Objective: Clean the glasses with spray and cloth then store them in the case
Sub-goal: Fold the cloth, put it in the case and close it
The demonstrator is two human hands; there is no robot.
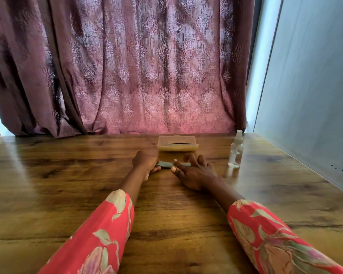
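Desk (67,175): wood-grain top, glossy, brown with darker streaks, catching light at the left and right edges.

Cloth (163,164): soft grey-blue, folded into a narrow flat strip lying on the desk between the two hands, just in front of the case.

Case (177,145): translucent amber plastic, rectangular with rounded corners, lid raised toward the curtain; a dark shape shows inside, likely the glasses, too small to tell for certain.

Spray bottle (236,150): clear plastic, cylindrical, with a capped nozzle; upright, to the right of the case and apart from it.

Left hand (147,162): knuckles up, fingers curled down over the left end of the cloth; its grip holds that end.

Right hand (194,172): palm down and low on the desk, fingers straight and spread; the fingertips (174,168) press on the right part of the cloth; grip wide, nothing clasped.

Sleeves (99,234): red fabric with a pale floral print, reaching to mid-forearm on both arms.

Curtain (137,66): maroon, with a woven damask pattern, hanging in folds behind the desk.

Wall (309,86): plain pale grey-blue, along the desk's right side.
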